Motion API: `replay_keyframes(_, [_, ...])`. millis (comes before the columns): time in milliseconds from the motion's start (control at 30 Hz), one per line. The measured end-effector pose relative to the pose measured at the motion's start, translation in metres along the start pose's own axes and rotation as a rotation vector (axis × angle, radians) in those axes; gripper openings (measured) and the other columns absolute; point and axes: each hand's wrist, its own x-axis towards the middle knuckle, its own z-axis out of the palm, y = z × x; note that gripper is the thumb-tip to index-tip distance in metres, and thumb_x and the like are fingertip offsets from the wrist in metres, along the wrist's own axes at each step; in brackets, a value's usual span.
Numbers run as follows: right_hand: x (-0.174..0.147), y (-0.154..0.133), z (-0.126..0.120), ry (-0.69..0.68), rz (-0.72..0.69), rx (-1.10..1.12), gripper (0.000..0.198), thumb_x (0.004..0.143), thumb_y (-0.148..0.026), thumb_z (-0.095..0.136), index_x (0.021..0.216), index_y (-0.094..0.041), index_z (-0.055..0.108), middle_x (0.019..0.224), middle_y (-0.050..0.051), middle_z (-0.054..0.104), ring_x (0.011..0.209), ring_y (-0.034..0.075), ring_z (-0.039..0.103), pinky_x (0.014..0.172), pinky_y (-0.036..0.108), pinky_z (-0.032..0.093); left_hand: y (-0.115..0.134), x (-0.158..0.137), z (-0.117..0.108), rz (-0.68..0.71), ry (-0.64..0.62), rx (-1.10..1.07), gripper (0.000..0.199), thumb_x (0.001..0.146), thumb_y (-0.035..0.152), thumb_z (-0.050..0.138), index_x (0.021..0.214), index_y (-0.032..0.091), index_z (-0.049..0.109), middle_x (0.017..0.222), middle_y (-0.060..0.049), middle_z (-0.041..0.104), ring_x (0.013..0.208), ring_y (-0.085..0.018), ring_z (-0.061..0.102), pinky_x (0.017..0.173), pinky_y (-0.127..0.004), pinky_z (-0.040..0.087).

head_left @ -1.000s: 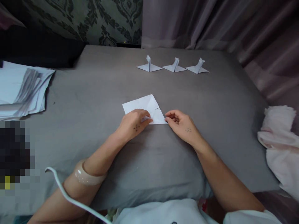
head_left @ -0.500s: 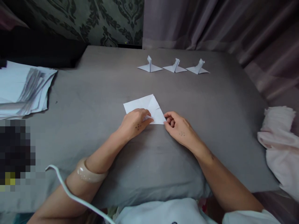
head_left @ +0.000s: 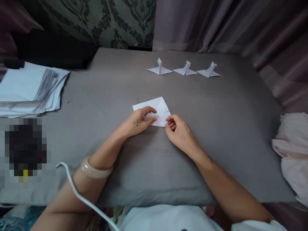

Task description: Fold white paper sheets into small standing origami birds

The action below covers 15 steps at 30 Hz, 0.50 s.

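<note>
A white sheet of paper (head_left: 162, 109), creased and partly folded, lies on the grey cloth in front of me. My left hand (head_left: 141, 122) rests over its left part, thumb and forefinger apart, and covers some of the near edge. At the lower right corner, my right hand (head_left: 181, 133) pinches the paper between thumb and forefinger, the other fingers curled in. Farther back stand three folded paper birds in a row: a left one (head_left: 159, 69), a middle one (head_left: 185, 69) and a right one (head_left: 210, 71).
A stack of white paper (head_left: 21, 86) lies at the left, with a black cloth (head_left: 60, 51) behind it. Nearer, a dark object is pixelated. A white cable (head_left: 81, 198) crosses my left forearm. Pale fabric (head_left: 292, 154) is bunched at the right edge.
My left thumb and forefinger have spread, and the paper edge that stood up between them is down. My right hand still holds the corner. The view has shifted slightly left.
</note>
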Motion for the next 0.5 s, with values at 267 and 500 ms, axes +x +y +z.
replay_keyframes(267, [0.006, -0.003, 0.004, 0.011, 0.030, -0.064, 0.016, 0.076, -0.028, 0.064, 0.088, -0.020, 0.055, 0.083, 0.002, 0.060, 0.070, 0.015, 0.056, 0.071, 0.031, 0.048, -0.010, 0.001, 0.002, -0.015, 0.056, -0.024, 0.031, 0.086, 0.033, 0.054, 0.112, 0.017, 0.061, 0.071, 0.002, 0.052, 0.064, -0.012, 0.044, 0.062, -0.026, 0.035])
replay_keyframes(500, [0.002, 0.003, -0.004, -0.076, -0.064, -0.036, 0.014, 0.081, -0.014, 0.050, 0.088, -0.020, 0.060, 0.088, 0.003, 0.059, 0.070, 0.012, 0.057, 0.068, 0.027, 0.048, -0.013, -0.003, -0.006, 0.011, -0.009, -0.122, 0.037, 0.086, 0.038, 0.058, 0.117, 0.017, 0.058, 0.065, 0.005, 0.039, 0.061, -0.012, 0.039, 0.059, -0.025, 0.033])
